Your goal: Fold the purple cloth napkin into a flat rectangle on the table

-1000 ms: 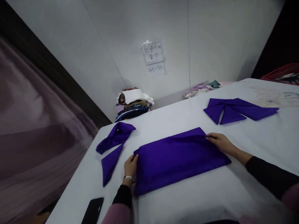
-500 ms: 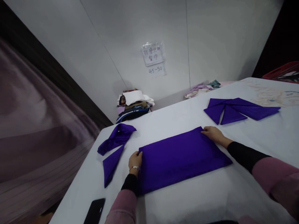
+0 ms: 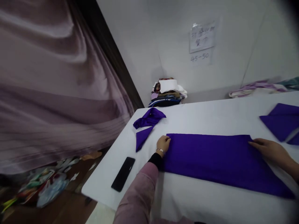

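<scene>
A purple cloth napkin (image 3: 210, 158), folded to a long flat shape, lies on the white-covered table (image 3: 198, 121). My left hand (image 3: 163, 144), a bracelet at its wrist, pinches the napkin's far left corner. At the far right corner, my right hand (image 3: 272, 151) grips the edge between thumb and fingers. Beyond my left hand lies a crumpled and folded purple cloth (image 3: 149, 119) with a pointed tail. Another folded purple cloth (image 3: 282, 123) is partly cut off at the right edge of the view.
A black phone (image 3: 123, 174) lies near the table's left edge. Stacked folded cloths (image 3: 167, 93) stand at the back by the wall, with more cloths (image 3: 259, 88) farther right. A pink curtain (image 3: 58, 84) hangs at left. Bags and litter (image 3: 50, 189) lie on the floor.
My view has swung to the left, so the table and its things appear farther right, and the phone and floor show more. Both hands still hold the napkin's far corners.
</scene>
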`<action>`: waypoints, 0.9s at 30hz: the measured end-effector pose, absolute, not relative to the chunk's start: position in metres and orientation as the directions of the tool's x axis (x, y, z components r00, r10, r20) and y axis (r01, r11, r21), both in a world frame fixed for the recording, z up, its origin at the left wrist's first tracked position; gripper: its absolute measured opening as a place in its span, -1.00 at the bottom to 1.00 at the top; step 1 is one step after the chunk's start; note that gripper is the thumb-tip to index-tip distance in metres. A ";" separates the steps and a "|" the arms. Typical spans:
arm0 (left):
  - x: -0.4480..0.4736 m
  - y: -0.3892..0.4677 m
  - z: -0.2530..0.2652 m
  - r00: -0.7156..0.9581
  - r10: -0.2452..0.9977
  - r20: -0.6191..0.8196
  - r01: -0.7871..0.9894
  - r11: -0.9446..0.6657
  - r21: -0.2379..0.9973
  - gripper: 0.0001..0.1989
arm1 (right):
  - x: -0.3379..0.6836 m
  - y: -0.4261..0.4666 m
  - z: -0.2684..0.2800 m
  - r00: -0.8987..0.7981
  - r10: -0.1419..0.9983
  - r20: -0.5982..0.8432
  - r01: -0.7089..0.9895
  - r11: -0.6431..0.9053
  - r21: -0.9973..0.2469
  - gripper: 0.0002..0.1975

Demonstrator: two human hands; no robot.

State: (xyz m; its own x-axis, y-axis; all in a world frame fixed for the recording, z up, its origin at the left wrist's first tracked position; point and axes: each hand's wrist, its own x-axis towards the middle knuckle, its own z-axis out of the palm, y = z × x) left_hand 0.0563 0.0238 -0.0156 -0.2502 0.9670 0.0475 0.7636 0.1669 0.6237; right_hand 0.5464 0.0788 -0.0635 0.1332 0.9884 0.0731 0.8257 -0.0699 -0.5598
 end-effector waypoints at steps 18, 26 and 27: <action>0.049 0.054 -0.016 -0.403 0.908 -0.115 0.740 0.397 0.543 -0.81 | 0.569 0.086 -0.071 0.193 0.980 -0.039 0.740 -0.172 -0.651 -0.69; 0.049 0.049 -0.008 -0.454 0.884 -0.111 0.776 0.453 0.439 -0.83 | 0.543 0.077 -0.049 0.197 0.980 -0.041 0.764 -0.179 -0.620 -0.71; 0.048 0.049 -0.006 -0.443 0.890 -0.110 0.784 0.444 0.433 -0.83 | 0.537 0.074 -0.044 0.180 0.983 -0.037 0.767 -0.164 -0.621 -0.72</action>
